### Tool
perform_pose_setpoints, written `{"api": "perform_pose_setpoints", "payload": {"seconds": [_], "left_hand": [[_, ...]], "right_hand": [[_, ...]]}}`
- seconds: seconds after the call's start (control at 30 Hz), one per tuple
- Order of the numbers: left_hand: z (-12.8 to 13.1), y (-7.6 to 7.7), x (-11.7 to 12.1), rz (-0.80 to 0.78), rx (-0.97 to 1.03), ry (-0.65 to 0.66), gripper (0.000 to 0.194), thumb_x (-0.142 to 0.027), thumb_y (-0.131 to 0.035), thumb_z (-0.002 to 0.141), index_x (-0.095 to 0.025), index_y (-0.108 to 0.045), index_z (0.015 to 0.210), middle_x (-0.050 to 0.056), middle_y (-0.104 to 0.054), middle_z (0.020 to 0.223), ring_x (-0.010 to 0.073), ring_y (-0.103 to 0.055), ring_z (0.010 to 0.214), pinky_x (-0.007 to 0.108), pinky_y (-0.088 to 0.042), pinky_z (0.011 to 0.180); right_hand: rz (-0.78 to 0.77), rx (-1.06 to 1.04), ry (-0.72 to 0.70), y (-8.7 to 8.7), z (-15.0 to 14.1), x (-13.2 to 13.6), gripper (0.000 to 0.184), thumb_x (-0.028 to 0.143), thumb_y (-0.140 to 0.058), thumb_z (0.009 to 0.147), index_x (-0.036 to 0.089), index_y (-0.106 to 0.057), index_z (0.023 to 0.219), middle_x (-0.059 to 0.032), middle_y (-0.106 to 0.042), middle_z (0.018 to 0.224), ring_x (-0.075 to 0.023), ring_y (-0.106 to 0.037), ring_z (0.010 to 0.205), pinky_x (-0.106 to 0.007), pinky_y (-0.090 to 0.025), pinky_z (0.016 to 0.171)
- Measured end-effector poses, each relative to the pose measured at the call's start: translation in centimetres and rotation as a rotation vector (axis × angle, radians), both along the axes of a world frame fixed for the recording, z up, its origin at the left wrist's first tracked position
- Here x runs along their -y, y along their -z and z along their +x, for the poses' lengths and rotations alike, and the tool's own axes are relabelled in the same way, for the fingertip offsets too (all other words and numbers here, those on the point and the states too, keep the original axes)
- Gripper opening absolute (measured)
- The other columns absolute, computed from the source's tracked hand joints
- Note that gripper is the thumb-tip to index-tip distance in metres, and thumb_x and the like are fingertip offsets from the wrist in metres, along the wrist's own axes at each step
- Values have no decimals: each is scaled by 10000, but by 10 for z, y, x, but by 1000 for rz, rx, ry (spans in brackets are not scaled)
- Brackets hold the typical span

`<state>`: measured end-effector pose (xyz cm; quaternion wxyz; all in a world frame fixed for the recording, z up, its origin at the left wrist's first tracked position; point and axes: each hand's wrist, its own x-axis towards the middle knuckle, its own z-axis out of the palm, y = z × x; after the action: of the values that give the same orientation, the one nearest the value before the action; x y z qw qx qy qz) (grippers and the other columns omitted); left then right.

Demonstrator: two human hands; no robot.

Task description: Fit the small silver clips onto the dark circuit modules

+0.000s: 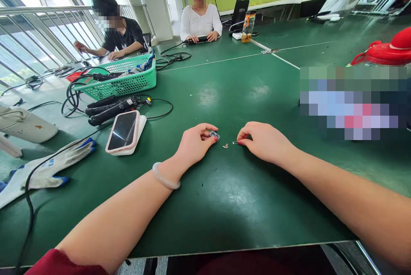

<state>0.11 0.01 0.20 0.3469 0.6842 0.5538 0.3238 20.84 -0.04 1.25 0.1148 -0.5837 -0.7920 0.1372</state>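
Between thumb and fingers, my left hand [198, 143] pinches a small metallic piece [215, 135] with a dark and silvery pattern; its exact kind is too small to make out. A pale bangle [164, 176] circles that wrist. My right hand [261, 140] is closed in a pinch on a tiny flat silvery piece [235, 142], whose tip shows beyond the fingertips. On the green table [205, 206], in the gap between both hands, lies a tiny whitish and coppery scrap [225, 146]. Neither hand touches it.
Left of my hands lie a phone [123, 133] on a white box, black hair-straightener-like tools [114, 110] with cables, and a work glove [51, 165]. Behind stands a green basket [125, 80]. Two people [201, 22] sit across; a bottle [248, 28] and red-lidded container [390, 50] stand further off.
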Motion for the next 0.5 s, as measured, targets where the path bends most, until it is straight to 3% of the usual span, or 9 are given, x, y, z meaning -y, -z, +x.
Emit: {"api": "perform_pose_setpoints", "payload": {"seconds": [0.2,0.5], "left_hand": [[0,1,-1,-5,6,-1,246,-274,-660,738,-208,-667,975,11,-681,786,127,-624,732,263,-490,750],[1,-1,-1,-7,2,-4,246,-267,-661,737,-197,-668,972,12,-674,769,124,-618,716,256,-486,733]], "right_hand": [[82,-13,-117,-1,-10,11,183,304,-552,858,253,-719,912,3,-642,900,-143,-600,772,-282,-435,684],[141,10,-157,10,-19,14,191,271,-545,873,242,-731,839,5,-644,886,-134,-610,747,-268,-428,651]]}}
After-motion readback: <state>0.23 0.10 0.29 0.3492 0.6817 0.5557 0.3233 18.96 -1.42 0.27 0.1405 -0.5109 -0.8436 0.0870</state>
